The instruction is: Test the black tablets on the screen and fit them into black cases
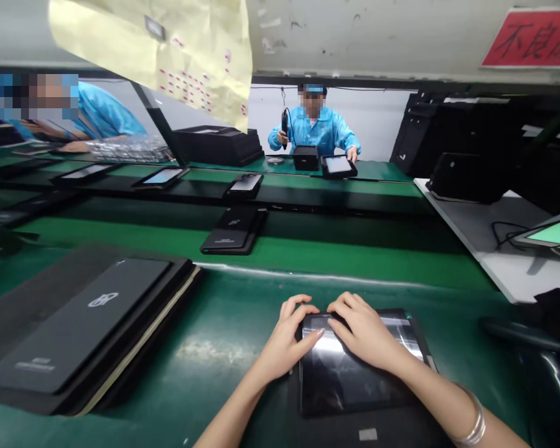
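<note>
A black tablet [350, 389] lies screen up on a dark pad [336, 430] in front of me, with bright reflections across its glossy face. My left hand [287, 339] is at its upper left corner, thumb over the screen and fingers curled at the edge. Along the top edge, my right hand [366, 330] has bent fingers at the rim and its thumb on the glass. Both hands look closed on the tablet's edge; their fingertips are partly hidden. The right forearm passes over the screen's right part.
At left, a dark grey tablet [81, 320] lies back up on stacked dark pads. Another tablet [233, 231] rests on the green conveyor [354, 242]; more screens sit beyond it. A black handheld device [536, 354] stands at right. Two co-workers in blue sit across.
</note>
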Demonstrator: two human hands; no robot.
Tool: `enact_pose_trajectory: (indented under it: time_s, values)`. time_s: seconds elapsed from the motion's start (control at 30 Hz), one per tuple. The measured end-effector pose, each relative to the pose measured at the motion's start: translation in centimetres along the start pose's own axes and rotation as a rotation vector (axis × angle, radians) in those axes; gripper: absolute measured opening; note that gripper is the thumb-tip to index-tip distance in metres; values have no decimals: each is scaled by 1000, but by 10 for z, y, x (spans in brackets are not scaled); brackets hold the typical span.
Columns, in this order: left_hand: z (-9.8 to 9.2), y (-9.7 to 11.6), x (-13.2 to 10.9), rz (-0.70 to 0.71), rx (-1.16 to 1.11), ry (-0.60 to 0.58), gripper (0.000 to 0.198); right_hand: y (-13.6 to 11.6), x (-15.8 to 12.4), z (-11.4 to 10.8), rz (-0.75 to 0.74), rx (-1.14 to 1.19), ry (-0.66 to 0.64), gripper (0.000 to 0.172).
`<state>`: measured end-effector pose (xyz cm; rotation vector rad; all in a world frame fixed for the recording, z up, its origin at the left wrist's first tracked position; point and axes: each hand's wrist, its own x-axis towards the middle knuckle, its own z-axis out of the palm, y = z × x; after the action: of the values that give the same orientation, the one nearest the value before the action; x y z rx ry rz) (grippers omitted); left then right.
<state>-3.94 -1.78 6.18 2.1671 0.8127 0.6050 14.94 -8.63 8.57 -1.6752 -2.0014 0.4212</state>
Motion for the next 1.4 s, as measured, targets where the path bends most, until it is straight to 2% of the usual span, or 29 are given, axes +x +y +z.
enact_pose_trajectory:
  time_s: [0.23, 0.33, 0.43, 0.5, 0.6, 0.7, 0.8, 0.87, 0.97, 1.13, 1.3, 1.4]
  values:
    - [-9, 3, 10, 54, 20, -128, 29, 2, -3, 2, -28, 29, 92, 17]
    - [-11, 3, 14, 64, 30, -157, 28, 4, -6, -1, -28, 52, 194, 24]
    - [-12, 1, 16, 60, 38, -177, 26, 6, -16, -15, 18, 93, 345, 27]
    - [-13, -1, 18, 60, 35, -198, 25, 9, -31, -30, 85, 128, 458, 25]
    - [-15, -1, 21, 58, 32, -226, 27, 19, -68, -49, 271, 182, 593, 22]
    - [-15, -1, 21, 48, 26, -228, 28, 32, -111, -55, 480, 259, 592, 26]
    - [-10, -1, 17, 9, 28, -172, 27, 40, -142, -48, 592, 315, 478, 33]
    - [-7, -2, 15, -24, 32, -111, 26, 40, -151, -39, 619, 304, 414, 36]
    - [-5, -3, 14, -47, 32, -56, 24, 38, -148, -28, 625, 221, 393, 38]
    - [-4, 1, 13, -56, 68, 0, 20, 36, -134, -15, 635, 33, 453, 35]
    - [9, 9, -22, -146, 212, 235, 33, 34, -134, -8, 670, -48, 469, 35]
    - [23, 16, -49, -128, 369, 350, 32, 29, -134, -9, 720, -63, 460, 37]
